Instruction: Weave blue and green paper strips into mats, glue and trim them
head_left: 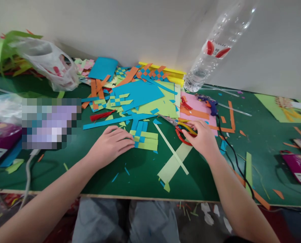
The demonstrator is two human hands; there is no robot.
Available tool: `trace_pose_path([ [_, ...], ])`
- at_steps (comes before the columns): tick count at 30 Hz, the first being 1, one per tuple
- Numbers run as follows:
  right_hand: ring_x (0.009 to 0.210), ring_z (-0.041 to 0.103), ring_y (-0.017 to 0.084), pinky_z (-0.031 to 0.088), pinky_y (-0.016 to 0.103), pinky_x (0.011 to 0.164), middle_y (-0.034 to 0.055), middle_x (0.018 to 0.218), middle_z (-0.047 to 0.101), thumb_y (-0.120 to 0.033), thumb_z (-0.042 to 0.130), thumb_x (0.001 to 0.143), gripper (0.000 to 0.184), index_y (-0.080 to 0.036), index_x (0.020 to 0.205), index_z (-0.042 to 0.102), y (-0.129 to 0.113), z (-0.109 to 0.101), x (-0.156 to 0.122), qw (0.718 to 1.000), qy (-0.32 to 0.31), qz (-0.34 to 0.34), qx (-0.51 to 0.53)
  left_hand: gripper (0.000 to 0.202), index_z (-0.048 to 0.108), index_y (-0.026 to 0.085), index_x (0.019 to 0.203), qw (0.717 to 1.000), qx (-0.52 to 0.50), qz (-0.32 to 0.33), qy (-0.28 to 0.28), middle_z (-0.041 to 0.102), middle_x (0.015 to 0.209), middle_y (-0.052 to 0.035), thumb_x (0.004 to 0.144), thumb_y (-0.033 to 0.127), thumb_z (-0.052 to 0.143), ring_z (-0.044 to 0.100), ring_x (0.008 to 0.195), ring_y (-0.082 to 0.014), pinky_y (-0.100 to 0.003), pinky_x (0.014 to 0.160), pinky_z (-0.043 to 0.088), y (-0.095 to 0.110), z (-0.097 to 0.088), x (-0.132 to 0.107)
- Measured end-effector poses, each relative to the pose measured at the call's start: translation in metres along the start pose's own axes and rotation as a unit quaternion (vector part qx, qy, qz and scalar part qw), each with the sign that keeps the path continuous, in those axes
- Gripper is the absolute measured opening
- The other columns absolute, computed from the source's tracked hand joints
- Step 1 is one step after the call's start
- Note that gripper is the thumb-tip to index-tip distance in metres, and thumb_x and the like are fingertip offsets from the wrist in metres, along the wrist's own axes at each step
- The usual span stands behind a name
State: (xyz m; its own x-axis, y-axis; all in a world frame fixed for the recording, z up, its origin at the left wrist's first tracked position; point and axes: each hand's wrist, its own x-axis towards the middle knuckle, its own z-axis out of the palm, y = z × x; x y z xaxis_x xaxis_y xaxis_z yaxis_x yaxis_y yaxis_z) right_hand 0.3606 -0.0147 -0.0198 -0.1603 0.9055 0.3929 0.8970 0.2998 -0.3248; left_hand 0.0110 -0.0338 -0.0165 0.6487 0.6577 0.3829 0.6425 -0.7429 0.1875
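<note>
Resting palm-down at the left edge of a small woven piece of lime-green and blue paper strips point(147, 139), the left hand point(115, 145) has its fingers nearly straight; its thumb is hidden, so whether it pinches the paper cannot be told. Right of the woven piece, the right hand point(202, 136) curls around the handles of metal-bladed scissors with red and yellow grips point(178, 123). Nearer than the scissors, right of the woven piece, a thin pale strip point(168, 143) crosses a broad pale-green paper strip point(171, 167). Beyond the woven piece lies a large blue paper sheet point(141, 92).
</note>
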Motion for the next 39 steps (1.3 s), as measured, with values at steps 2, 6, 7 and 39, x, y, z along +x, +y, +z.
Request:
trace_pose_path([
  [2,0.098,0.061,0.027,0.051,0.044,0.084,0.0104,0.1,0.064,-0.039,0.057,0.085,0.027,-0.021,0.105,0.06,0.0,0.0,0.0,1.0,-0.002,0.001,0.002,0.016,0.068,0.028,0.088,1.0,-0.004,0.0,-0.008,0.072,0.097,0.0026,0.094,0.027,0.053,0.065,0.094,-0.0167,-0.04,0.092,0.04,0.0,0.002,0.0],
  [6,0.098,0.062,0.027,0.051,0.045,0.084,0.0102,0.102,0.064,-0.037,0.055,0.086,0.024,-0.021,0.104,0.06,0.0,0.0,-0.001,1.0,-0.011,0.004,0.005,0.022,0.069,0.028,0.09,1.0,0.0,0.002,-0.015,0.073,0.097,0.0016,0.096,0.028,0.049,0.066,0.093,-0.0169,-0.04,0.094,0.04,0.001,0.004,-0.001],
  [7,0.098,0.062,0.027,0.051,0.045,0.084,0.0102,0.102,0.064,-0.035,0.054,0.087,0.023,-0.021,0.104,0.06,0.0,0.0,-0.001,1.0,-0.013,0.004,0.005,0.022,0.069,0.028,0.09,1.0,0.005,0.006,-0.018,0.073,0.097,0.0013,0.096,0.027,0.048,0.066,0.092,-0.0166,-0.04,0.094,0.04,0.001,0.004,-0.001],
  [39,0.096,0.062,0.027,0.052,0.044,0.084,0.0102,0.1,0.065,-0.026,0.052,0.088,0.018,-0.021,0.103,0.061,0.002,0.001,0.001,0.999,0.004,-0.04,0.023,0.035,0.059,0.023,0.125,0.997,0.019,0.065,-0.034,0.058,0.135,-0.0012,0.1,0.019,0.035,0.053,0.126,-0.0186,-0.04,0.105,0.041,-0.001,0.015,-0.004],
])
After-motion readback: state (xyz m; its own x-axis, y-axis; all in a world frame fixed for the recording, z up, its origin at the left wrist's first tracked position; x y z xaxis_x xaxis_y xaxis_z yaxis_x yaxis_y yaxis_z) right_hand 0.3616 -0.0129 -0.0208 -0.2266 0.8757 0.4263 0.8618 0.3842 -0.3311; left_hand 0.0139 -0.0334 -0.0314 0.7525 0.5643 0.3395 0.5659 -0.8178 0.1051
